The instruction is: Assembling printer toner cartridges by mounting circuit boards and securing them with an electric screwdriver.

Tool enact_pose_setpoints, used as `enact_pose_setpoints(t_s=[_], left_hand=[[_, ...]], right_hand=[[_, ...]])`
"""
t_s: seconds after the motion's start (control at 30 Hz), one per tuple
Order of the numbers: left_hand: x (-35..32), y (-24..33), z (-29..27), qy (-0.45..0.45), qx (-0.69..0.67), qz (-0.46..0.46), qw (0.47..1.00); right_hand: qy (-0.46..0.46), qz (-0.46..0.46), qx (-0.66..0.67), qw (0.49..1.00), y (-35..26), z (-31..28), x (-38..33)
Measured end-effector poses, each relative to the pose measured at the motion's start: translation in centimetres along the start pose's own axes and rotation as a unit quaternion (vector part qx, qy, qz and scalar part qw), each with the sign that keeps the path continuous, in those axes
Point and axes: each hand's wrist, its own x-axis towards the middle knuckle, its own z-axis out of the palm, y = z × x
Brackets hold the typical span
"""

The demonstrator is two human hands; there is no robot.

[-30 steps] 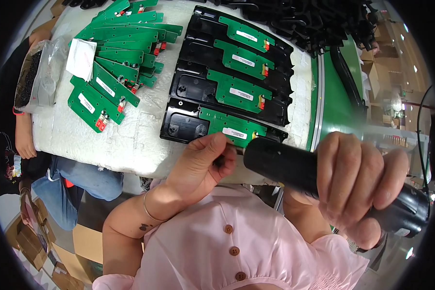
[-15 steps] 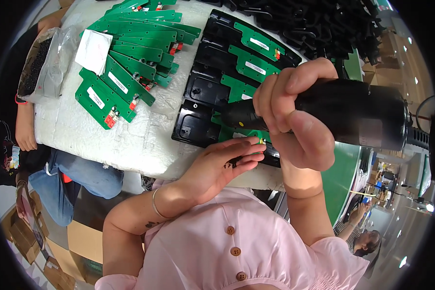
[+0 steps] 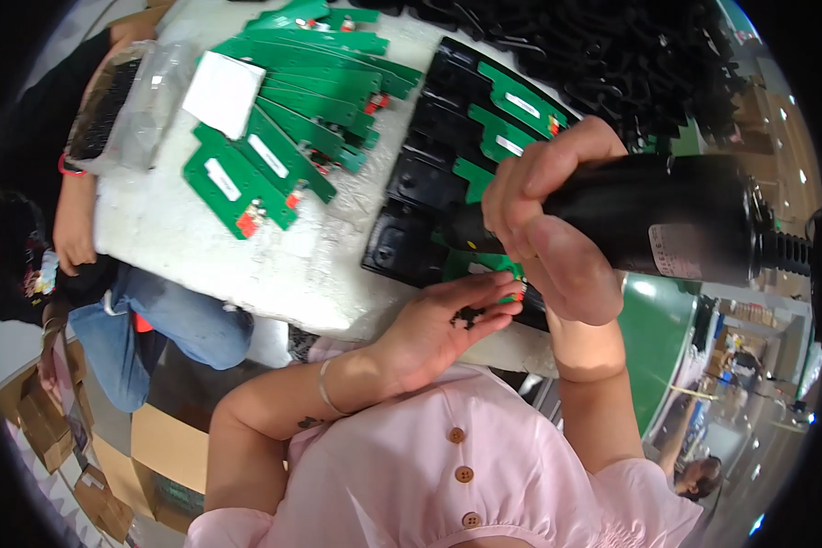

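Head cam, blk tool, in R grip

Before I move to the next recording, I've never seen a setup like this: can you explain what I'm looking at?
There is no robot here, just a person's two bare hands. The wide camera sits on their head, looking down, so straight edges bend.

The right hand grips a black corded tool, its tip over the nearest of several black panels carrying green boards. The left hand, palm partly up, holds small dark pieces, too tiny to identify.

On the white-covered table there's also a fanned pile of green boards and a white card.
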Motion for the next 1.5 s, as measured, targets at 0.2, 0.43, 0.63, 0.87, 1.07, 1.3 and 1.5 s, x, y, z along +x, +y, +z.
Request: enact_pose_setpoints(t_s=[0.2, 0.43, 0.63, 0.87, 1.07, 1.3, 1.5], left_hand=[[-1.1, 1.5, 0.8, -0.006, -0.014, -0.016, 1.0], [-8.9, 17.6, 3.2, -0.011, 0.083, 0.312, 0.947], [-12.9, 29.3, 1.9, 0.265, 0.418, 0.455, 0.74], [-12.2, 30.1, 1.0, 0.271, 0.737, 0.41, 0.465], [-11.2, 27.6, 1.9, 0.375, 0.773, 0.456, 0.232], [-6.6, 21.9, 3.3, 0.23, 0.872, 0.332, 0.276], [-11.5, 24.7, 4.0, 0.198, 0.672, 0.456, 0.549]], right_hand=[[0.039, -0.073, 0.128, 0.988, -3.2, -2.5, -0.6], [0.234, 0.12, 0.027, 0.964, -4.3, -16.4, -5.3], [0.274, 0.291, -0.036, 0.916, 1.5, -22.0, -10.1], [0.321, 0.275, -0.16, 0.892, 6.0, -21.9, -12.3], [0.237, 0.205, -0.419, 0.852, 6.4, -20.4, -12.8], [0.189, 0.121, -0.543, 0.809, 5.9, -18.7, -12.8], [0.19, 0.098, -0.531, 0.82, 5.0, -18.7, -14.3]])
